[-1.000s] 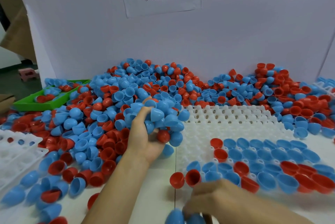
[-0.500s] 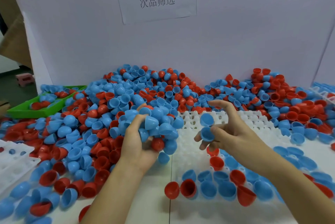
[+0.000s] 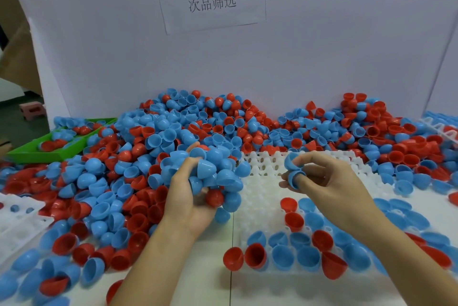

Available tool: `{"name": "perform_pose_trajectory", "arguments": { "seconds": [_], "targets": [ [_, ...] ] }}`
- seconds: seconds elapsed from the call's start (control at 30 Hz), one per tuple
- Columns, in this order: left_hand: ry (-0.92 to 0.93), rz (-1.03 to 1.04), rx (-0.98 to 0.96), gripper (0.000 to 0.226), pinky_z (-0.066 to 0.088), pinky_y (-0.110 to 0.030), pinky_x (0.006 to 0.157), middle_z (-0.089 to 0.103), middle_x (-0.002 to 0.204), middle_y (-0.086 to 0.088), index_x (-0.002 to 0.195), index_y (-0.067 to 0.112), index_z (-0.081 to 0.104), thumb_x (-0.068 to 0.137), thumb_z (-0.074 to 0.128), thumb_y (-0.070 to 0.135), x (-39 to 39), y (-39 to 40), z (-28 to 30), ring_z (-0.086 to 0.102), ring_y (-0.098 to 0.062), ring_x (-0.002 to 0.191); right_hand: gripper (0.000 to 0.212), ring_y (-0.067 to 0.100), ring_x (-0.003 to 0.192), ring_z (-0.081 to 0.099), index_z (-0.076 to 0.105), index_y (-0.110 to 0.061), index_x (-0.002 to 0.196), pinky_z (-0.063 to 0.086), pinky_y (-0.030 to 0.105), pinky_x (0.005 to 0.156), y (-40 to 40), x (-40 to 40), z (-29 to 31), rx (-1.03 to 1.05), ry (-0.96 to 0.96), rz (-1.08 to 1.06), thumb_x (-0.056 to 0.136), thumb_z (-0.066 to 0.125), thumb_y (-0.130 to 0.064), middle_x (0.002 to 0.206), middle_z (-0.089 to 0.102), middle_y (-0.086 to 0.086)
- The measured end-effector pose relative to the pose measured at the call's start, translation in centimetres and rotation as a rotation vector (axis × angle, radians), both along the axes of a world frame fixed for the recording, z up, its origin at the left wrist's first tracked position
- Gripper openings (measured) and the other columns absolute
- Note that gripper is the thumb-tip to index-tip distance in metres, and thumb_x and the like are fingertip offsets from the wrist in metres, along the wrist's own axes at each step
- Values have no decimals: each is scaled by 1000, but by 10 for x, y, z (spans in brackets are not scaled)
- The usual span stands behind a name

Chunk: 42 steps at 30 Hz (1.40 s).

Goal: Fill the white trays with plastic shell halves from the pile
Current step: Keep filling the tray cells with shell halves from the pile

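Shell halves (image 3: 218,132), blue and red, lie heaped along the back of the worktop (image 3: 210,268) against the white board (image 3: 322,45), within easy reach of the white tray (image 3: 262,182) set in front of them. The left hand (image 3: 190,196) curls palm-up round a big clutch of mostly blue halves at the pile's near edge, serving, I judge, as a ready stock so the other hand need not dig. The right hand (image 3: 322,179) hovers over the bare middle of the tray, pinching two small blue halves (image 3: 293,169) between thumb and fingertips, probably to seat them in the next free cells. The tray's near rows already hold blue and red halves; the far rows are unfilled. A second white tray (image 3: 17,216) sits at the left edge, a green tray (image 3: 37,154) behind it.

Compared with half a second ago, the right hand's index finger has folded down over the upper half, and the two halves sit closer together; the left hand keeps its clutch in much the same spot.
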<state>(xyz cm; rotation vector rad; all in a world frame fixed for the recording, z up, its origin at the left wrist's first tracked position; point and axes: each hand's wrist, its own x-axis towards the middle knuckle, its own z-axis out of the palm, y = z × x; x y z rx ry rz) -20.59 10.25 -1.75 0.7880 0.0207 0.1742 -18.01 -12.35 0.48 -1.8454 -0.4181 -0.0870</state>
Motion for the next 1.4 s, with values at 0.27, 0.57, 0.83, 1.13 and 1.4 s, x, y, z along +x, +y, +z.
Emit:
{"name": "perform_pose_trajectory", "arguments": {
  "seconds": [0.27,0.57,0.83,1.13,1.4],
  "targets": [
    [-6,0,23,14,55,-31,62,70,75,0,67,23,77,67,63,23,0,1,0,69,-16,69,24,10,61,46,74,-34,88,46,24,59,-8,4,-3,-202,-307,-248,79,79,-12,66,53,-5],
    [-13,1,18,15,55,-30,61,70,71,2,65,25,78,67,63,24,-1,0,0,69,-15,65,22,-1,58,63,78,-25,99,49,9,48,-9,2,1,-232,-259,-305,80,79,-12,69,68,-18],
    [22,16,-7,12,53,-33,67,67,79,-2,67,23,74,71,63,22,1,2,-1,67,-19,74,24,4,50,66,74,-18,106,47,11,47,-13,3,3,-41,-135,-278,89,68,-2,60,71,-11],
    [-17,12,11,18,55,-30,58,71,73,2,67,26,79,71,62,25,0,1,-1,70,-15,67,28,20,66,70,76,-25,93,54,38,70,-13,5,4,242,78,-231,97,56,-6,78,76,2],
    [-17,-11,8,17,57,-31,62,71,74,-2,67,21,76,72,60,18,1,2,-2,70,-18,67,31,11,59,69,76,-19,86,50,28,63,-11,2,7,266,130,-251,74,65,-47,76,76,-3]
  ]
}}
